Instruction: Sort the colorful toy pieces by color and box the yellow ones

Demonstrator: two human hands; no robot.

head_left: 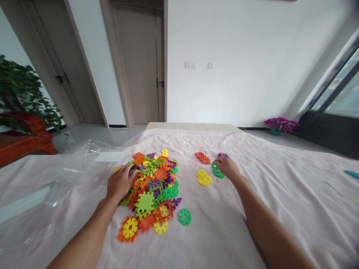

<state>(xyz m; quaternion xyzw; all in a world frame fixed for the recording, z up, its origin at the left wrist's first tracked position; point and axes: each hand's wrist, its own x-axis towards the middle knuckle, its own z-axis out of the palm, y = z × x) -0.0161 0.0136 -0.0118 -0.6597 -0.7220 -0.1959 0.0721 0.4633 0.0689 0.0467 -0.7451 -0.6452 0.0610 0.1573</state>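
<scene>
My left hand [120,183] lies at the left side of a heap of plastic interlocking pieces [153,183]. Its thumb and fingers are apart, touching pieces there. The heap mixes orange, lime, purple, yellow and green squares, triangles and notched discs. My right hand [228,168] is closed, fingertips down, over green notched discs [217,171] and beside purple discs [223,155]. Whatever it pinches is hidden. Left of it lie a row of orange discs [202,158] and a small group of yellow discs [204,177]. A single green disc [184,216] sits right of the heap.
A pale floral cloth [280,194] covers the table. Clear plastic containers [81,160] with white labels stand at the left. A blue object [352,174] lies at the right edge. Beyond are a red wooden chair [25,134], doors and potted pink flowers [281,125].
</scene>
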